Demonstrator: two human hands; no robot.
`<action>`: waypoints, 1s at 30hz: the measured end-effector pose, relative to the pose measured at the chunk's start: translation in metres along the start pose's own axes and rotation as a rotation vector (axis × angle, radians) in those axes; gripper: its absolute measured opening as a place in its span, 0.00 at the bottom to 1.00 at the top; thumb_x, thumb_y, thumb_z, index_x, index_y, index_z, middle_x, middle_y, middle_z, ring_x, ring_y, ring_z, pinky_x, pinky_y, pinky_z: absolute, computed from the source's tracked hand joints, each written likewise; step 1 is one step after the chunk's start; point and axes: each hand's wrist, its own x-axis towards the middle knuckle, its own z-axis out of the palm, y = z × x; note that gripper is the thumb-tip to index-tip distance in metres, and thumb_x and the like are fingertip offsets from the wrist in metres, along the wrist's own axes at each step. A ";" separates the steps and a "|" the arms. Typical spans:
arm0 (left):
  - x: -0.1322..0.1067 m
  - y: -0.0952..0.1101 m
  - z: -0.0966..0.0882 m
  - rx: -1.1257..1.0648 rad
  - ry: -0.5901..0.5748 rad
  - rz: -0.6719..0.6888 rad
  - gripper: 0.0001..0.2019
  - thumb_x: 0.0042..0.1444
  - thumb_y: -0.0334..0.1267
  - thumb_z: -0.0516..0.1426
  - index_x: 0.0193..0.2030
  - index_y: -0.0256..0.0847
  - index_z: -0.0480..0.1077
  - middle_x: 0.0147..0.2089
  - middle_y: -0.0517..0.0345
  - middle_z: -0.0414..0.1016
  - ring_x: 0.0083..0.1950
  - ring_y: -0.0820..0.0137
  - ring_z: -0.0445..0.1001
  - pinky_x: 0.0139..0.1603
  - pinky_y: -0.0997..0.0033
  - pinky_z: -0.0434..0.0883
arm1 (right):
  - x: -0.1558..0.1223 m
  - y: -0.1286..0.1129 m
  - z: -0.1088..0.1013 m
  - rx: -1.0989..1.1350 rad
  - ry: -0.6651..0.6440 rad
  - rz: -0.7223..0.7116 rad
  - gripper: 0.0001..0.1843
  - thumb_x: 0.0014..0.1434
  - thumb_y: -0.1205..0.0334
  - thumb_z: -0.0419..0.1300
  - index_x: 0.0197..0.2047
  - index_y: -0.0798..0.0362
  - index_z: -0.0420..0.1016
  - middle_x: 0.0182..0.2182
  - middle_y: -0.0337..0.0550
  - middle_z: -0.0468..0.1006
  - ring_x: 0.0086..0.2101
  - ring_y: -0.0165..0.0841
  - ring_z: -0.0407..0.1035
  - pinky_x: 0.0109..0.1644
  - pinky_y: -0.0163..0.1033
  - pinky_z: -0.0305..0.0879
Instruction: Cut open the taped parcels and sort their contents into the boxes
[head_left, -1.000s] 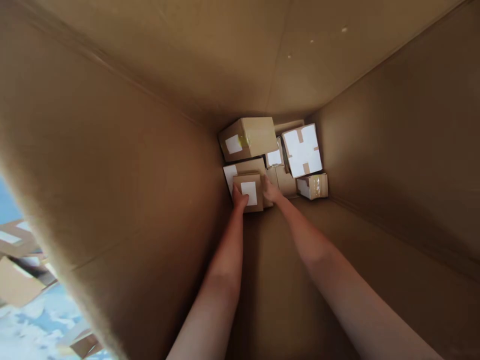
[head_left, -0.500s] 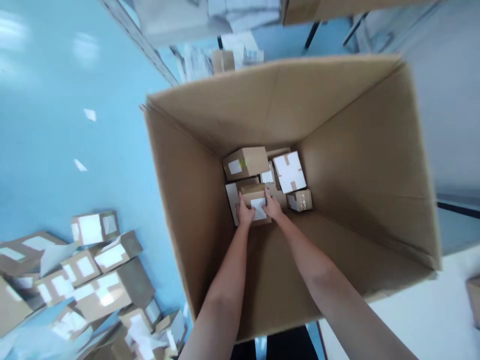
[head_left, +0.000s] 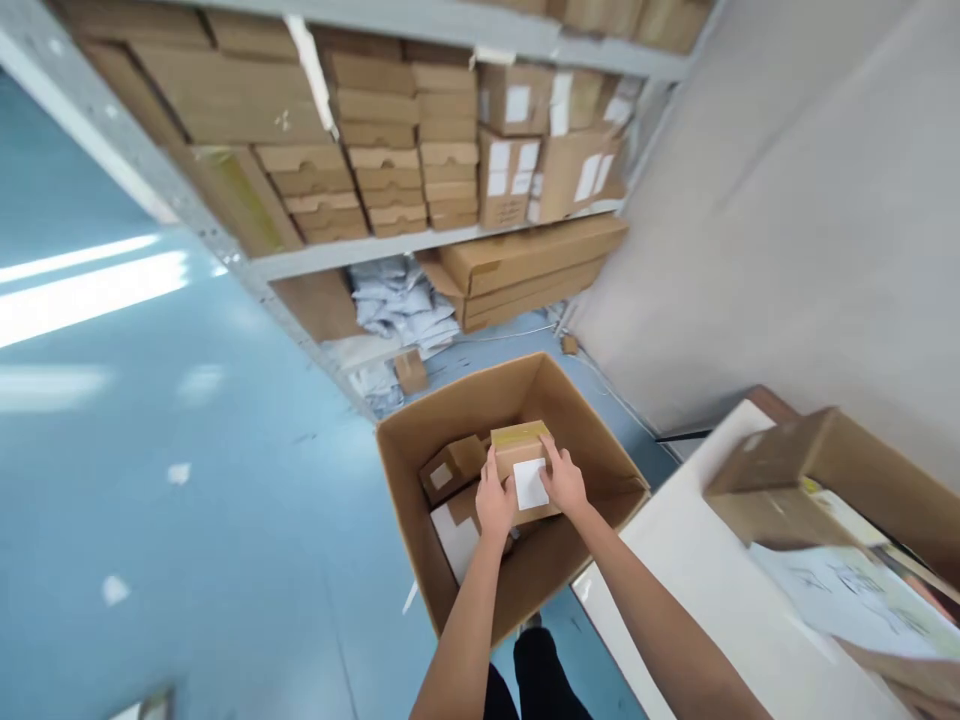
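Note:
Between my two hands is a small brown cardboard box (head_left: 517,452) with a white label and yellowish tape along its top. My left hand (head_left: 496,500) grips its left side, and my right hand (head_left: 564,478) grips its right side. The held box is raised over the inside of a large open carton (head_left: 409,530). Within that carton, a brown box with a white label (head_left: 453,468) lies to the left. A box with a white face (head_left: 454,540) sits below it, partly covered by my left hand and forearm. What lies under the held box is hidden.
Shelving (head_left: 360,245) stacked with cardboard boxes stands beyond the carton. Grey-white plastic bags (head_left: 401,300) and a small brown box (head_left: 410,371) lie at its foot. On the right, a white table (head_left: 697,540) bears an open carton (head_left: 780,460) with papers. A wall rises behind it.
Both hands have lifted the small box up from among the others in the large carton. My view has tilted up, bringing the shelves and the table into sight.

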 end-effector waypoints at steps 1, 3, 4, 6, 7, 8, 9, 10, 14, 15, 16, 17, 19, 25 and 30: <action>-0.003 0.019 -0.007 -0.007 -0.029 0.062 0.40 0.65 0.36 0.54 0.81 0.55 0.43 0.72 0.49 0.67 0.61 0.55 0.77 0.56 0.60 0.74 | -0.011 0.002 -0.022 0.000 0.044 0.038 0.39 0.69 0.61 0.55 0.78 0.36 0.47 0.50 0.46 0.72 0.39 0.39 0.77 0.46 0.38 0.67; -0.011 0.054 -0.015 -0.004 -0.102 0.187 0.39 0.65 0.37 0.54 0.80 0.54 0.44 0.71 0.49 0.68 0.59 0.55 0.79 0.55 0.60 0.74 | -0.034 0.010 -0.063 0.007 0.108 0.111 0.40 0.69 0.61 0.56 0.78 0.36 0.46 0.50 0.45 0.72 0.40 0.39 0.77 0.47 0.38 0.66; -0.017 0.071 -0.016 0.009 -0.141 0.242 0.39 0.65 0.38 0.54 0.80 0.54 0.44 0.71 0.49 0.68 0.58 0.55 0.79 0.54 0.60 0.74 | -0.046 0.017 -0.081 0.015 0.130 0.147 0.40 0.68 0.61 0.56 0.78 0.36 0.46 0.50 0.46 0.72 0.41 0.39 0.77 0.48 0.38 0.65; -0.030 0.102 -0.013 0.046 -0.215 0.339 0.40 0.65 0.38 0.55 0.81 0.54 0.43 0.71 0.48 0.68 0.59 0.56 0.79 0.55 0.61 0.74 | -0.073 0.036 -0.110 0.035 0.167 0.217 0.40 0.67 0.62 0.57 0.78 0.37 0.48 0.50 0.46 0.73 0.43 0.40 0.76 0.49 0.39 0.65; -0.038 0.117 -0.009 0.069 -0.252 0.379 0.40 0.65 0.38 0.55 0.81 0.54 0.43 0.71 0.48 0.68 0.58 0.56 0.79 0.56 0.60 0.74 | -0.088 0.048 -0.122 0.048 0.182 0.257 0.39 0.67 0.62 0.57 0.77 0.37 0.49 0.50 0.47 0.74 0.44 0.40 0.76 0.50 0.39 0.64; -0.048 0.131 -0.003 0.091 -0.286 0.419 0.40 0.65 0.38 0.55 0.81 0.54 0.43 0.70 0.48 0.69 0.58 0.55 0.79 0.56 0.60 0.73 | -0.104 0.061 -0.132 0.062 0.196 0.300 0.39 0.67 0.62 0.57 0.77 0.38 0.50 0.50 0.47 0.74 0.44 0.41 0.76 0.50 0.39 0.64; -0.059 0.144 0.005 0.113 -0.320 0.460 0.41 0.65 0.38 0.55 0.81 0.53 0.43 0.69 0.47 0.70 0.58 0.55 0.79 0.57 0.60 0.73 | -0.122 0.075 -0.140 0.080 0.210 0.341 0.39 0.67 0.62 0.57 0.77 0.38 0.50 0.50 0.47 0.75 0.44 0.41 0.76 0.50 0.39 0.64; -0.072 0.156 0.015 0.136 -0.355 0.503 0.41 0.64 0.38 0.55 0.81 0.52 0.43 0.68 0.46 0.71 0.58 0.55 0.79 0.57 0.59 0.73 | -0.140 0.090 -0.146 0.099 0.224 0.383 0.39 0.66 0.62 0.57 0.77 0.38 0.50 0.50 0.47 0.75 0.44 0.41 0.76 0.49 0.39 0.64; -0.136 0.198 0.070 0.216 -0.505 0.668 0.41 0.63 0.38 0.56 0.81 0.50 0.45 0.68 0.46 0.72 0.60 0.55 0.78 0.59 0.61 0.72 | -0.222 0.162 -0.154 0.192 0.278 0.545 0.40 0.65 0.62 0.59 0.77 0.40 0.51 0.49 0.47 0.76 0.45 0.41 0.76 0.49 0.38 0.62; -0.155 0.206 0.087 0.227 -0.550 0.706 0.41 0.63 0.38 0.57 0.81 0.49 0.45 0.69 0.47 0.72 0.61 0.55 0.77 0.60 0.61 0.72 | -0.245 0.182 -0.153 0.213 0.288 0.587 0.41 0.65 0.62 0.59 0.77 0.40 0.51 0.48 0.47 0.76 0.45 0.41 0.76 0.48 0.38 0.62; -0.175 0.214 0.104 0.231 -0.596 0.739 0.42 0.62 0.37 0.57 0.81 0.49 0.46 0.69 0.47 0.71 0.62 0.55 0.77 0.60 0.61 0.72 | -0.268 0.203 -0.151 0.231 0.297 0.629 0.41 0.65 0.62 0.59 0.77 0.40 0.50 0.48 0.47 0.77 0.45 0.41 0.76 0.48 0.38 0.62; -0.197 0.221 0.123 0.231 -0.643 0.763 0.41 0.62 0.37 0.57 0.81 0.48 0.46 0.70 0.47 0.71 0.63 0.56 0.76 0.60 0.61 0.71 | -0.292 0.223 -0.149 0.245 0.306 0.671 0.41 0.65 0.62 0.60 0.77 0.40 0.51 0.47 0.47 0.77 0.45 0.41 0.76 0.48 0.37 0.62; -0.242 0.231 0.160 0.237 -0.737 0.777 0.41 0.62 0.36 0.57 0.80 0.47 0.47 0.68 0.48 0.74 0.63 0.56 0.76 0.60 0.62 0.71 | -0.339 0.263 -0.141 0.266 0.318 0.758 0.40 0.66 0.62 0.59 0.77 0.40 0.52 0.47 0.47 0.77 0.46 0.41 0.76 0.47 0.37 0.62; -0.369 0.218 0.260 0.291 -0.970 0.686 0.42 0.63 0.38 0.57 0.80 0.49 0.44 0.58 0.52 0.82 0.55 0.58 0.82 0.57 0.61 0.73 | -0.458 0.354 -0.089 0.419 0.440 0.920 0.37 0.66 0.66 0.56 0.75 0.42 0.54 0.52 0.48 0.76 0.48 0.39 0.75 0.51 0.38 0.64; -0.438 0.191 0.310 0.126 -0.999 0.645 0.40 0.66 0.42 0.56 0.80 0.49 0.42 0.74 0.50 0.66 0.70 0.64 0.70 0.66 0.64 0.69 | -0.512 0.394 -0.037 0.580 0.417 0.936 0.40 0.62 0.72 0.54 0.76 0.45 0.54 0.56 0.48 0.75 0.48 0.38 0.76 0.51 0.38 0.67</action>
